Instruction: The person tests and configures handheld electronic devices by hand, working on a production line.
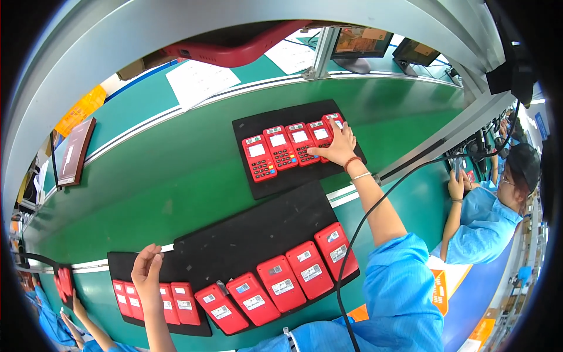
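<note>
My right hand (pixel 337 146) reaches over a row of red payment terminals on a black mat (pixel 293 183). Its thumb and fingers are spread across the right end of the row, and the hand partly hides the rightmost terminal (pixel 332 117). These terminals lie face up, keypads towards me, among them the leftmost one (pixel 258 158). My left hand (pixel 146 268) hovers beside the nearer black mat (pixel 252 234), fingers loosely bent with a gap to the thumb and nothing visible in them. Below it, red terminals (pixel 283 283) lie back side up, showing white labels.
A green conveyor-like surface (pixel 146 199) runs across the bench. A black cable (pixel 375 205) hangs in front of my right arm. Metal frame bars (pixel 437 141) and a red casing (pixel 234 54) stand close overhead. Co-workers sit at right (pixel 484 217) and lower left.
</note>
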`<state>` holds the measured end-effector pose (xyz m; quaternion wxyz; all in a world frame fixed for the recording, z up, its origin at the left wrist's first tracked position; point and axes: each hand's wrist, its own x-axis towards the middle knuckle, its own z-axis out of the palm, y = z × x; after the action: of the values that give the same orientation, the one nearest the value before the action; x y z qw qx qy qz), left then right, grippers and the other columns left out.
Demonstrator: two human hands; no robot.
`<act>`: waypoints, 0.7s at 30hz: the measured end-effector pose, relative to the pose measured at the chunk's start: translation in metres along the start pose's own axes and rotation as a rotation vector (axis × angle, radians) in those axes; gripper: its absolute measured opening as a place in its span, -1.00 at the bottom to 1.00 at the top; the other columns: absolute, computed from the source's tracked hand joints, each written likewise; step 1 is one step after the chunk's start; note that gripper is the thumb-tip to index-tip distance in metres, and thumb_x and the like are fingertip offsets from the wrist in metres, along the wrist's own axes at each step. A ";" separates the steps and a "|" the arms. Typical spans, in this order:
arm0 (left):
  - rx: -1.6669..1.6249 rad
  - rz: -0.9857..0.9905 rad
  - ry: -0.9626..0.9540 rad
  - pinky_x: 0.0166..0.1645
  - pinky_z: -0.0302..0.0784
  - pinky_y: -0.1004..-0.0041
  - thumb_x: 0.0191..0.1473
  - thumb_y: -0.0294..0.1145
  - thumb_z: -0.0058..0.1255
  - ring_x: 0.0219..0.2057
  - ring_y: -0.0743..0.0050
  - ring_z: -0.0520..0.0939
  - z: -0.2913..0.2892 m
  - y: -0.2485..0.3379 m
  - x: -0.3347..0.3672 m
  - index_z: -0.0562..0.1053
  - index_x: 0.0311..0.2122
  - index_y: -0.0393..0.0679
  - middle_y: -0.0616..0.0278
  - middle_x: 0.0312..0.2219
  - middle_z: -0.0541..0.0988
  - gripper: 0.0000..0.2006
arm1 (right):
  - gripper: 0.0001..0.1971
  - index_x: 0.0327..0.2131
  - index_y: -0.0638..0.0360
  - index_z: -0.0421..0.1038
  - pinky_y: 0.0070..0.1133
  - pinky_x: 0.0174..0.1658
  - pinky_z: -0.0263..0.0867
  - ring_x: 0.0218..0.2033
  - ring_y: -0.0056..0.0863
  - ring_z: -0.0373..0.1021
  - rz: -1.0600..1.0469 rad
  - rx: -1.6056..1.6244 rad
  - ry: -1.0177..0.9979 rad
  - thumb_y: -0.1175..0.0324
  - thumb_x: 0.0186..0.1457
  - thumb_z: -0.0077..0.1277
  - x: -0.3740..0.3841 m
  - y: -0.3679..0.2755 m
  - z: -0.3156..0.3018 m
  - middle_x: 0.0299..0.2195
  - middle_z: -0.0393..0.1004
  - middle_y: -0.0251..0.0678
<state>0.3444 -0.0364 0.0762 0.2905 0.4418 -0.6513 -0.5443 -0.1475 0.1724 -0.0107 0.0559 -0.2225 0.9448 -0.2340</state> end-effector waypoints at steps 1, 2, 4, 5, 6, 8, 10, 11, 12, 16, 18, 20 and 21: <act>0.000 0.002 0.002 0.09 0.46 0.45 0.16 -0.53 0.01 -0.08 0.44 0.57 -0.004 0.000 -0.003 0.44 -0.01 -0.33 0.12 -0.15 0.57 -0.72 | 0.36 0.34 -0.13 -0.08 -0.10 0.35 -0.37 0.38 0.07 -0.35 -0.021 -0.018 -0.032 -0.37 -0.59 0.37 0.001 0.004 -0.002 0.34 -0.29 0.21; 0.026 0.020 0.001 0.05 0.46 0.47 0.17 -0.49 0.01 -0.10 0.45 0.57 -0.010 -0.002 -0.005 0.44 0.00 -0.30 0.15 -0.13 0.57 -0.71 | 0.36 0.34 -0.13 -0.07 -0.11 0.35 -0.38 0.38 0.07 -0.35 -0.037 -0.046 -0.038 -0.36 -0.59 0.38 0.001 0.008 -0.004 0.34 -0.30 0.20; 0.043 0.024 0.028 -0.02 0.47 0.50 0.19 -0.44 0.02 -0.12 0.47 0.57 -0.021 -0.006 -0.010 0.44 0.02 -0.27 0.18 -0.13 0.57 -0.70 | 0.35 0.33 -0.11 -0.05 -0.12 0.36 -0.38 0.38 0.07 -0.35 -0.057 -0.073 -0.035 -0.34 -0.60 0.39 -0.001 0.009 -0.009 0.34 -0.29 0.20; 0.045 0.024 0.029 -0.02 0.47 0.50 0.19 -0.44 0.02 -0.12 0.47 0.57 -0.025 -0.007 -0.016 0.44 0.02 -0.27 0.18 -0.13 0.57 -0.70 | 0.35 0.33 -0.11 -0.05 -0.12 0.36 -0.38 0.38 0.07 -0.35 -0.058 -0.071 -0.037 -0.34 -0.60 0.39 -0.002 0.007 -0.009 0.34 -0.29 0.20; 0.032 -0.025 0.080 0.03 0.47 0.47 0.18 -0.49 0.01 -0.10 0.46 0.56 -0.025 -0.006 -0.020 0.44 0.00 -0.30 0.16 -0.14 0.56 -0.71 | 0.34 0.33 -0.10 -0.03 -0.12 0.35 -0.37 0.38 0.07 -0.34 -0.055 -0.060 -0.030 -0.34 -0.60 0.39 -0.001 0.007 -0.011 0.34 -0.29 0.20; 0.035 -0.032 0.099 0.07 0.46 0.47 0.17 -0.55 -0.01 -0.07 0.45 0.55 -0.028 -0.013 -0.034 0.44 -0.03 -0.31 0.16 -0.14 0.56 -0.74 | 0.34 0.33 -0.09 -0.02 -0.12 0.35 -0.36 0.38 0.08 -0.34 -0.049 -0.045 -0.017 -0.33 -0.60 0.39 -0.003 0.008 -0.015 0.34 -0.29 0.20; 0.314 0.074 0.012 0.09 0.42 0.41 0.07 -0.58 0.08 -0.04 0.33 0.55 -0.021 -0.011 -0.064 0.43 -0.04 -0.32 0.09 -0.10 0.54 -0.69 | 0.27 0.31 -0.02 0.01 -0.14 0.35 -0.31 0.37 0.08 -0.28 -0.092 -0.012 0.050 -0.31 -0.51 0.38 -0.016 0.014 -0.015 0.31 -0.18 0.22; 0.466 0.186 -0.030 0.13 0.38 0.24 -0.05 -0.54 0.19 0.05 0.18 0.48 -0.016 -0.011 -0.084 0.41 -0.01 -0.30 0.01 -0.03 0.50 -0.57 | 0.24 0.31 0.02 0.02 -0.14 0.34 -0.29 0.36 0.09 -0.26 -0.113 0.007 0.080 -0.29 -0.46 0.37 -0.024 0.014 -0.012 0.29 -0.13 0.23; 0.586 0.289 -0.133 0.19 0.28 0.10 -0.17 -0.45 0.31 0.16 -0.02 0.36 -0.014 -0.008 -0.105 0.39 0.03 -0.26 -0.06 0.10 0.38 -0.42 | 0.06 0.26 0.12 0.11 -0.17 0.32 -0.16 0.31 0.08 -0.10 -0.223 0.098 0.164 -0.17 -0.28 0.35 -0.041 0.008 -0.014 0.22 0.07 0.21; 0.731 0.236 -0.457 0.29 0.08 -0.02 -0.38 -0.06 0.49 0.29 -0.37 0.01 0.011 -0.027 -0.160 0.12 0.29 -0.08 -0.37 0.28 -0.10 0.10 | -0.37 0.14 0.23 0.26 -0.32 0.23 0.08 0.17 -0.08 0.17 -0.409 0.387 0.213 0.26 0.01 0.24 -0.146 -0.014 -0.048 0.10 0.30 -0.02; 0.606 0.306 -0.412 0.28 0.10 0.02 -0.24 -0.26 0.43 0.29 -0.46 -0.01 0.020 -0.054 -0.171 -0.08 0.35 -0.04 -0.42 0.29 -0.19 0.11 | -0.41 0.11 0.25 0.29 -0.33 0.21 0.12 0.16 -0.08 0.19 -0.358 0.326 0.208 0.31 0.01 0.23 -0.215 -0.030 -0.069 0.09 0.29 -0.03; 0.626 0.412 -0.352 0.26 0.05 -0.14 -0.21 -0.20 0.41 0.28 -0.51 -0.03 0.028 -0.057 -0.163 -0.05 0.34 -0.06 -0.44 0.28 -0.18 0.07 | -0.46 0.06 0.24 0.31 -0.23 0.22 0.09 0.16 0.01 0.17 -0.419 0.166 0.251 0.42 -0.03 0.20 -0.274 -0.050 -0.071 0.08 0.28 -0.02; 0.709 0.427 -0.344 0.26 -0.05 -0.24 -0.25 -0.07 0.42 0.29 -0.51 -0.07 0.031 -0.048 -0.159 -0.03 0.33 -0.10 -0.44 0.27 -0.16 0.10 | -0.46 0.05 0.23 0.32 -0.23 0.22 0.10 0.17 0.02 0.16 -0.395 0.151 0.230 0.44 -0.07 0.21 -0.302 -0.065 -0.065 0.09 0.27 -0.03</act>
<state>0.4008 0.1186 0.0385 0.1144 0.2727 -0.9130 -0.2810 0.1344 0.2825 0.0777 -0.0824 -0.3701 0.8628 -0.3343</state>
